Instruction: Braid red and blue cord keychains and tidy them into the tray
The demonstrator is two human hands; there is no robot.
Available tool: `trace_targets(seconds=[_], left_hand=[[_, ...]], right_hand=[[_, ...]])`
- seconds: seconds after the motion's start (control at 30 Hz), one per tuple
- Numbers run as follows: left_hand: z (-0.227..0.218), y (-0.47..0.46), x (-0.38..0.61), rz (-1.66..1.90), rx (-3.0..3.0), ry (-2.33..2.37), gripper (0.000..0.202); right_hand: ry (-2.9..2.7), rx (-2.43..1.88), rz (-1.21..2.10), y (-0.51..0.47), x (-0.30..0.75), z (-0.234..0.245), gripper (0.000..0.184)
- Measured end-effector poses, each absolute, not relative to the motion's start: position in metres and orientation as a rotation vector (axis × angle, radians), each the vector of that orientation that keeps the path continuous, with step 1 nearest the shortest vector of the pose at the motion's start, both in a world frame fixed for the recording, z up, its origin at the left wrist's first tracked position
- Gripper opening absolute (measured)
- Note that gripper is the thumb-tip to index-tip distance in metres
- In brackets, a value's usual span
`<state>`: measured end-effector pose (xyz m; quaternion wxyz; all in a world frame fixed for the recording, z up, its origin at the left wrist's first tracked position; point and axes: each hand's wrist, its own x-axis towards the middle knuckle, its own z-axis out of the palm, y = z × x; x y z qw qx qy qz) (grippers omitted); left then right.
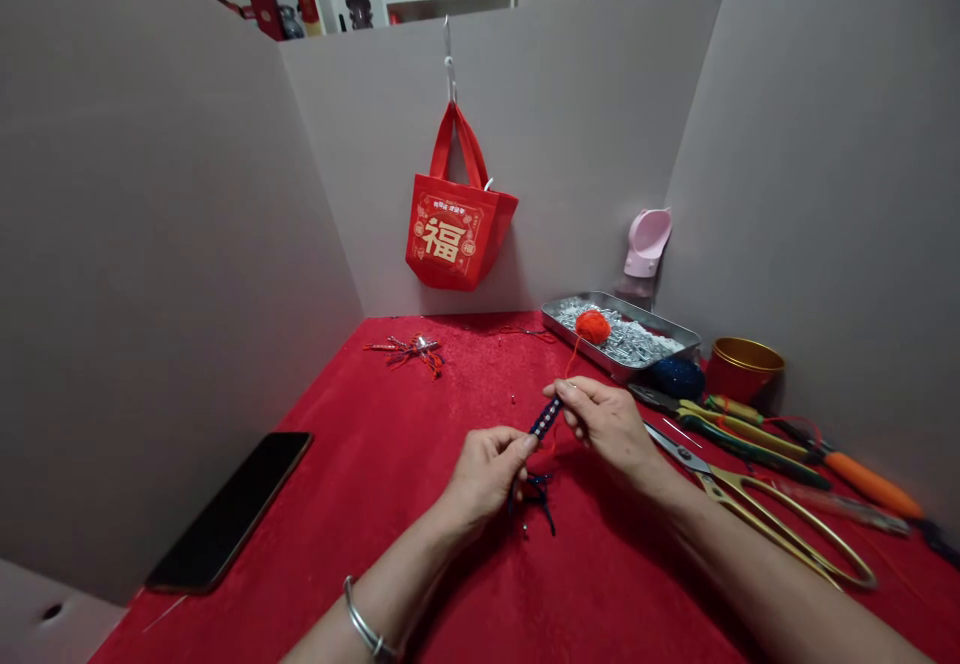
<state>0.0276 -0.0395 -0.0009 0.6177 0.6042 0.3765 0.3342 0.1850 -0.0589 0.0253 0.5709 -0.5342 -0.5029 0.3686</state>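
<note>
A dark blue braided cord bracelet [545,419] with small silvery beads is stretched between my two hands above the red cloth. My left hand [487,469] pinches its lower end, and loose dark blue cord ends [541,499] hang beneath. At the upper end, my right hand [600,419] is closed in a pinch on the bracelet. A thin red-orange thread [573,356] runs from near my right fingertips up to a ball of yarn [592,326] in the metal tray. Part of the bracelet is hidden by my fingers.
Gold-handled scissors [750,509], pliers [757,444] and an orange-handled tool [874,484] lie at the right. Behind them stand a red and gold cup [742,369] and a metal tray [551,322] of silvery pieces. A phone [232,509] lies left; a red bag [457,229] hangs behind.
</note>
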Motion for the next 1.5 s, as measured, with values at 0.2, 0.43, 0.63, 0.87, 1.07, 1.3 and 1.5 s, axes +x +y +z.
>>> trace_targets(seconds=[0.2, 0.43, 0.63, 0.87, 1.07, 1.3, 1.5], left_hand=[[-0.002, -0.039, 0.028, 0.783, 1.329, 0.866, 0.043], [0.005, -0.035, 0.022, 0.624, 1.000, 0.616, 0.038], [0.004, -0.036, 0.019, 0.527, 0.988, 0.543, 0.027], [0.000, -0.028, 0.015, 0.604, 0.941, 0.617, 0.030], [0.000, -0.024, 0.013, 0.642, 0.915, 0.632, 0.025], [-0.001, -0.026, 0.013, 0.675, 0.987, 0.656, 0.033], [-0.004, -0.027, 0.015, 0.729, 1.054, 0.721, 0.041]], right_hand=[[-1.322, -1.255, 0.699, -0.061, 0.182, 0.028, 0.028], [-1.144, -1.209, 0.992, -0.051, 0.195, 0.027, 0.032], [-1.144, -1.219, 1.042, -0.049, 0.193, 0.027, 0.033], [-1.434, -1.434, 0.889, -0.048, 0.212, 0.041, 0.031], [-2.014, -1.542, 1.003, -0.051, 0.224, 0.052, 0.020], [-1.816, -1.302, 0.920, -0.029, 0.205, 0.059, 0.026], [-1.976, -1.179, 0.287, -0.018, 0.189, 0.050, 0.021]])
